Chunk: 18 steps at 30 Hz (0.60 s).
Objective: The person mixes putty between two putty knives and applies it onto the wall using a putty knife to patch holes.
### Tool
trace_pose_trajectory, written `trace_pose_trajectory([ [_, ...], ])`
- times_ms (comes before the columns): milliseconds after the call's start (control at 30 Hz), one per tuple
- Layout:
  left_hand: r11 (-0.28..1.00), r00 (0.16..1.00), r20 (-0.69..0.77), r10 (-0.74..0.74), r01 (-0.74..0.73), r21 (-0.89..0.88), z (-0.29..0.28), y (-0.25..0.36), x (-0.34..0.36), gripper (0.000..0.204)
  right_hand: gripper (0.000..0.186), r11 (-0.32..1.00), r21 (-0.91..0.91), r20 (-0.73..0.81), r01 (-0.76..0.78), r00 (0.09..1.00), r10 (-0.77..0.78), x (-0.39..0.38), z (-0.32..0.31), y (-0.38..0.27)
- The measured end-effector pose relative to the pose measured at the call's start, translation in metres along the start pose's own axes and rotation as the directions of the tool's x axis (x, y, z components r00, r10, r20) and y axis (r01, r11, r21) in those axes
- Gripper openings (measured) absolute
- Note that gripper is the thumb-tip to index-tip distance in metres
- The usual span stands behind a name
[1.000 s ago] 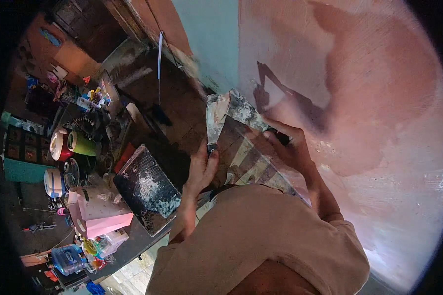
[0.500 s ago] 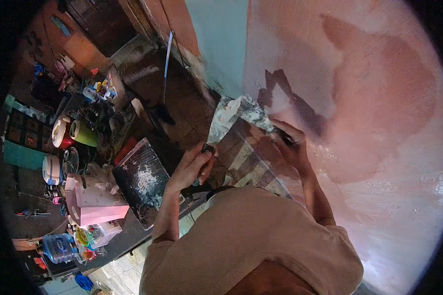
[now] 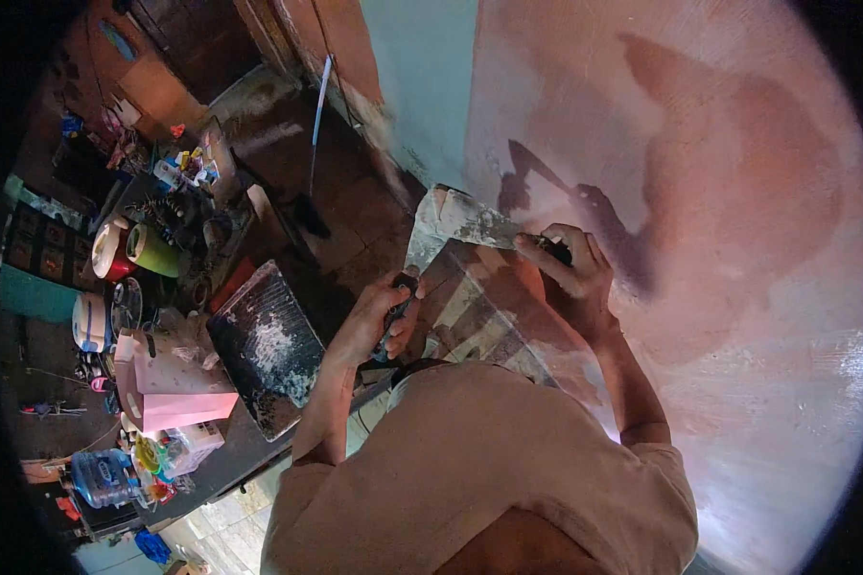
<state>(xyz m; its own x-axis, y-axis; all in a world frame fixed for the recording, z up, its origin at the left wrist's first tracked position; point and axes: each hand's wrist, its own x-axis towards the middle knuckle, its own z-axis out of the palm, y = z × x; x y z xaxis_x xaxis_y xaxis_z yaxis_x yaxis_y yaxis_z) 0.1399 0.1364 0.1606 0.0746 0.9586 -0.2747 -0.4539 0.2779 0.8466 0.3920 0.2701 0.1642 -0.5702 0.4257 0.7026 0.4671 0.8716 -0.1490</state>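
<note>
My left hand (image 3: 374,316) is closed round the dark handle of a putty knife (image 3: 419,247), whose pale-smeared blade points up. My right hand (image 3: 580,283) grips a second, wider scraper (image 3: 479,222) by its dark handle; its spattered blade reaches leftward over the top of the other blade, and they appear to touch. Just left of my left hand lies a black ribbed tray (image 3: 254,316) with white compound smeared on it. The pink-plastered wall (image 3: 738,287) rises at my right, carrying shadows of my hands and tools. A pale blue-green strip (image 3: 417,77) borders the plaster.
At left, a cluttered counter holds a green container (image 3: 151,251), a red-and-white pot (image 3: 110,249), a pink bag (image 3: 173,383) and a blue water jug (image 3: 101,477). A long pale stick (image 3: 321,101) stands by the far wall, near a dark door (image 3: 197,48).
My left hand has moved down and left. My right hand has turned on its handle, and the wide blade now lies flatter across the left one. The view has shifted slightly.
</note>
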Motion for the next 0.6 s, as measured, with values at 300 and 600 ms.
trace_pose_trajectory([
  [300,0.999,0.999,0.030,0.014,-0.012,-0.051,-0.006,-0.012,0.005,0.031,0.031,0.994,-0.066,0.157,-0.087,0.983,0.096,-0.022,-0.020,0.012],
  [600,0.491,0.995,-0.068,0.078,0.021,0.871,-0.011,-0.001,-0.006,0.040,0.032,0.812,0.330,0.442,-0.481,0.839,0.317,0.008,-0.035,0.036],
])
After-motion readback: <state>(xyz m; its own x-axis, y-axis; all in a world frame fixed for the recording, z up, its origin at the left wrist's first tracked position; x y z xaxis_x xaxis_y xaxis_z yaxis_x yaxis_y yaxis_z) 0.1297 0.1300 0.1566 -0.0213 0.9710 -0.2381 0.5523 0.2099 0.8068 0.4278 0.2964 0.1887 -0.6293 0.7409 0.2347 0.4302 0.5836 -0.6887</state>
